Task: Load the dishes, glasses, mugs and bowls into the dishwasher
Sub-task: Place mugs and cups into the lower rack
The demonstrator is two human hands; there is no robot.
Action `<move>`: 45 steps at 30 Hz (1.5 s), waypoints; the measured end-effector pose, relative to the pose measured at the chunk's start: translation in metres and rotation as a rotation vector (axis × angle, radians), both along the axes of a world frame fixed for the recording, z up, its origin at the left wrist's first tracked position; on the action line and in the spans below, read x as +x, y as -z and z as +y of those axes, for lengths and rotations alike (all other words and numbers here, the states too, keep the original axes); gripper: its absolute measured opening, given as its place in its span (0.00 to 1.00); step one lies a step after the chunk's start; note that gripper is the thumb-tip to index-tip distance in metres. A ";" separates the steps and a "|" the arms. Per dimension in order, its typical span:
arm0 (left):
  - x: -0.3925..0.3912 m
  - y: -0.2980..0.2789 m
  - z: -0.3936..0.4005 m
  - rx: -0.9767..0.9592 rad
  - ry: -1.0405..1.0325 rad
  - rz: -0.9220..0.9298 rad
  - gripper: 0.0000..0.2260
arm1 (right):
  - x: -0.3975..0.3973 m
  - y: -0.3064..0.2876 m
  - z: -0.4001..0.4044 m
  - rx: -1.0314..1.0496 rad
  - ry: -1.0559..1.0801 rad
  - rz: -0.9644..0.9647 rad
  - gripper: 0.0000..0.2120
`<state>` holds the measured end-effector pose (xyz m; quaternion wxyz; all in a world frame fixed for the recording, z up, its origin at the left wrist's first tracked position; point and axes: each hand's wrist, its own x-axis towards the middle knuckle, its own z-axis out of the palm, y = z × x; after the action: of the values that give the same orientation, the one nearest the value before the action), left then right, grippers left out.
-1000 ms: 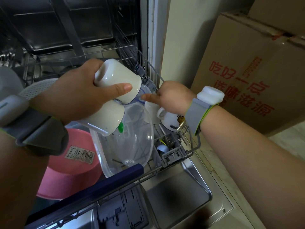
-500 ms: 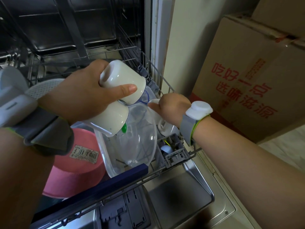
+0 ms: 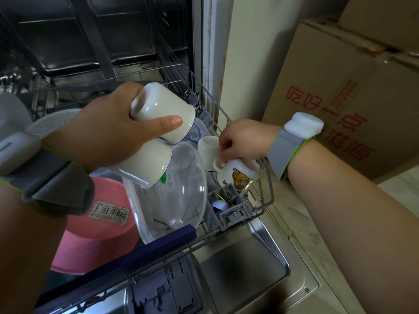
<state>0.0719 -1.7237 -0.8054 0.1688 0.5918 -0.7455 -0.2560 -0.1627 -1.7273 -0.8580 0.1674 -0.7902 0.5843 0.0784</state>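
At frame centre the right hand [image 3: 240, 141] has shifted from poking beside the rack wall to pinching the handle of the tiger-print mug [image 3: 238, 175], now lying mouth-down in the lower rack [image 3: 267, 196], so it looks nearly seated. The left hand [image 3: 108, 132] stays clenched round two cream cups [image 3: 158, 123]. The cardboard box [image 3: 340, 87] carries red Chinese characters; the pink bowl [image 3: 95, 234] a barcode sticker

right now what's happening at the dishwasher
A person is loading the pulled-out rack. The left hand grips two white cups, one above the other. The right hand holds the handle of a printed mug lying in the rack's right corner, beside a clear plastic bowl and a pink bowl.
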 end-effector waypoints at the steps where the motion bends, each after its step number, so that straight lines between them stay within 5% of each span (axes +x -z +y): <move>1: 0.001 0.000 -0.001 0.000 0.000 0.004 0.42 | 0.003 0.000 0.000 -0.014 -0.003 0.036 0.16; 10: 0.000 0.001 -0.001 -0.003 0.000 0.001 0.42 | 0.017 0.011 -0.005 0.008 0.019 0.245 0.13; 14: -0.001 0.002 0.000 -0.007 -0.002 -0.007 0.41 | 0.017 0.013 -0.002 -0.009 0.049 0.209 0.17; 17: -0.003 0.001 0.002 -0.005 -0.005 -0.013 0.41 | 0.011 0.002 0.004 0.197 0.049 0.133 0.21; 22: -0.004 0.000 0.004 -0.001 -0.010 -0.022 0.42 | 0.012 -0.008 0.010 0.270 -0.050 0.308 0.32; 29: -0.001 0.000 0.004 0.022 -0.018 0.024 0.39 | 0.016 -0.021 0.010 0.105 0.023 0.326 0.25; 36: -0.006 -0.003 0.006 0.014 -0.012 0.014 0.40 | 0.023 -0.008 0.013 0.146 -0.017 0.414 0.27; 41: -0.004 -0.004 0.005 0.011 -0.008 0.002 0.41 | 0.027 -0.002 0.013 0.200 -0.030 0.488 0.17; 45: -0.005 -0.004 0.007 0.005 0.001 -0.012 0.40 | 0.025 -0.008 0.009 0.263 -0.019 0.473 0.24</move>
<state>0.0673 -1.7169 -0.8015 0.1627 0.5932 -0.7463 -0.2542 -0.1374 -1.7187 -0.8501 0.1267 -0.7267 0.5846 0.3377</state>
